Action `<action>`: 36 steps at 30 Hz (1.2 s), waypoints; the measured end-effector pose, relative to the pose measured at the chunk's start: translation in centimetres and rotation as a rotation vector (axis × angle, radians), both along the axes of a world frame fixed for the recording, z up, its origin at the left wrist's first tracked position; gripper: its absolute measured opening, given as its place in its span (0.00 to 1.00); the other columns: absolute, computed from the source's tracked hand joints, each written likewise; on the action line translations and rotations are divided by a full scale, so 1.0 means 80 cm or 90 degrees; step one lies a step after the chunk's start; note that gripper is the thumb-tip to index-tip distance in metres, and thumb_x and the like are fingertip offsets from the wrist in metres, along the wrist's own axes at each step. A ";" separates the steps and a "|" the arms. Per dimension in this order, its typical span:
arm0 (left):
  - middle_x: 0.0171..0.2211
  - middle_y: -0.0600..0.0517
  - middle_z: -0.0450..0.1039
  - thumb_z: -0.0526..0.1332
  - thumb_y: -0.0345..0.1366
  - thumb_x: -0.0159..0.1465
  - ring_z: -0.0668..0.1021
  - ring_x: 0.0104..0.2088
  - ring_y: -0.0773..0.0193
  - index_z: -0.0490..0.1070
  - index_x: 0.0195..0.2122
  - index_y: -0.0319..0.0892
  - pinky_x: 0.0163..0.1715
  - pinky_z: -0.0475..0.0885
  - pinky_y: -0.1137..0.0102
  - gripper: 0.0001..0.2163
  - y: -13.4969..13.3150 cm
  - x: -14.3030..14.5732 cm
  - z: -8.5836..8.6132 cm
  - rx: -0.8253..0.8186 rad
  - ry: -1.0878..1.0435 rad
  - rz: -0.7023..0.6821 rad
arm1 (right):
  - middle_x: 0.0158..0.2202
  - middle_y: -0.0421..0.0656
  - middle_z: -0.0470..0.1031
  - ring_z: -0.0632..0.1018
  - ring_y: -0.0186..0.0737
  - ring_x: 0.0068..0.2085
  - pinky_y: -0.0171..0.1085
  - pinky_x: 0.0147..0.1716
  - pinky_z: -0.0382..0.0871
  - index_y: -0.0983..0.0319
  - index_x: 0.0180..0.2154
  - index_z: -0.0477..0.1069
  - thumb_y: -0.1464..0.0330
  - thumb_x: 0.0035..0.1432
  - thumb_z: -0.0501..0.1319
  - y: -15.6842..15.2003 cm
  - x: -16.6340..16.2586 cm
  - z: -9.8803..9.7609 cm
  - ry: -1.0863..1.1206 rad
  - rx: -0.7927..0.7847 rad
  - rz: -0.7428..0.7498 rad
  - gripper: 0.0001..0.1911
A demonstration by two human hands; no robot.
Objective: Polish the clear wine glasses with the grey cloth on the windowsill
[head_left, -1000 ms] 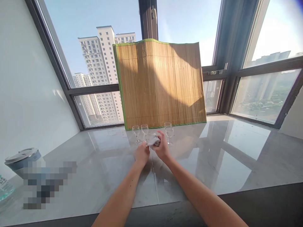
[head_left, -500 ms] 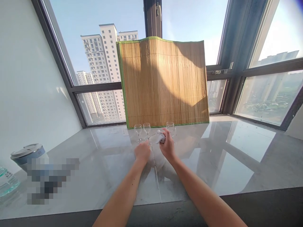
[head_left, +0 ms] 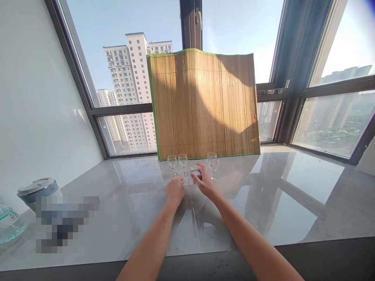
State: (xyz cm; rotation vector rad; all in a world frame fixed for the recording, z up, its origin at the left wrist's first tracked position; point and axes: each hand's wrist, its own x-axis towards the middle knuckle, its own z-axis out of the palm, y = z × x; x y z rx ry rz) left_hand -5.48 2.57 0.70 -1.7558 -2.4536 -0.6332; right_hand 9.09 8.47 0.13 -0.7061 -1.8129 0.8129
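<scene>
My left hand (head_left: 175, 188) is closed around a stemmed wine glass (head_left: 186, 180), which is mostly hidden and faint against the counter. A crumpled whitish cloth (head_left: 194, 171) is in my right hand (head_left: 206, 182), beside that glass; the thumb and fingers curl about the cloth. Just beyond my left hand, two clear wine glasses stand upright, one on the left (head_left: 172, 162) and one on the right (head_left: 183, 160). Past my right hand are two more, a nearer glass (head_left: 214, 165) overlapping a farther glass (head_left: 211, 157).
A bamboo mat (head_left: 205, 105) with green edging leans upright on the window behind the glasses. At the left of the glossy grey counter (head_left: 123, 218) stand a lidded cup (head_left: 39, 187), a clear bottle (head_left: 10, 222) and a blurred-out item (head_left: 63, 224). The counter's front edge runs below my forearms.
My right hand with the cloth has shifted slightly left and down, and its fingers have changed position. The left hand stays nearly in place. The whole view has shifted a little.
</scene>
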 end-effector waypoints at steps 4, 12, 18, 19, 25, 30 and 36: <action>0.40 0.44 0.77 0.53 0.35 0.64 0.78 0.41 0.55 0.77 0.41 0.46 0.35 0.67 0.68 0.13 0.004 -0.002 -0.005 0.028 -0.037 0.012 | 0.37 0.42 0.70 0.69 0.34 0.27 0.36 0.31 0.64 0.60 0.55 0.56 0.64 0.56 0.53 0.014 -0.005 -0.012 -0.003 0.031 -0.115 0.25; 0.40 0.45 0.78 0.54 0.31 0.62 0.78 0.40 0.56 0.76 0.44 0.46 0.34 0.66 0.69 0.14 0.008 -0.014 -0.008 0.051 -0.073 0.035 | 0.33 0.40 0.73 0.69 0.34 0.26 0.34 0.30 0.62 0.59 0.56 0.57 0.68 0.54 0.53 0.013 -0.001 -0.015 -0.093 0.081 -0.115 0.26; 0.42 0.45 0.76 0.51 0.34 0.65 0.77 0.38 0.57 0.76 0.41 0.46 0.33 0.64 0.69 0.13 0.007 -0.016 -0.009 0.068 -0.056 0.048 | 0.34 0.40 0.75 0.73 0.36 0.31 0.34 0.32 0.65 0.58 0.54 0.60 0.70 0.56 0.54 -0.017 0.001 0.009 -0.080 0.233 -0.119 0.23; 0.41 0.45 0.76 0.50 0.35 0.66 0.77 0.38 0.57 0.76 0.41 0.46 0.33 0.64 0.69 0.13 0.008 -0.016 -0.010 0.079 -0.060 0.043 | 0.34 0.40 0.75 0.74 0.37 0.32 0.34 0.33 0.66 0.58 0.55 0.59 0.71 0.56 0.55 -0.023 0.002 0.012 -0.067 0.262 -0.111 0.24; 0.38 0.46 0.75 0.49 0.39 0.68 0.76 0.37 0.59 0.75 0.43 0.45 0.31 0.61 0.71 0.14 0.014 -0.003 -0.010 0.153 -0.080 0.042 | 0.36 0.41 0.76 0.76 0.41 0.37 0.39 0.37 0.71 0.56 0.59 0.56 0.72 0.52 0.57 -0.041 0.006 0.026 0.042 0.455 -0.100 0.31; 0.39 0.48 0.74 0.49 0.36 0.68 0.75 0.37 0.60 0.74 0.45 0.46 0.32 0.62 0.71 0.14 0.009 0.008 -0.005 0.190 -0.027 0.012 | 0.38 0.43 0.75 0.75 0.41 0.39 0.40 0.39 0.71 0.57 0.58 0.57 0.72 0.53 0.57 -0.042 0.007 0.028 0.027 0.441 -0.077 0.30; 0.44 0.47 0.74 0.50 0.33 0.67 0.74 0.44 0.58 0.73 0.49 0.49 0.38 0.64 0.70 0.15 0.004 0.014 0.004 0.127 -0.043 0.030 | 0.36 0.41 0.73 0.73 0.37 0.31 0.36 0.35 0.67 0.58 0.54 0.58 0.71 0.55 0.54 -0.034 0.004 0.028 -0.051 0.201 -0.123 0.24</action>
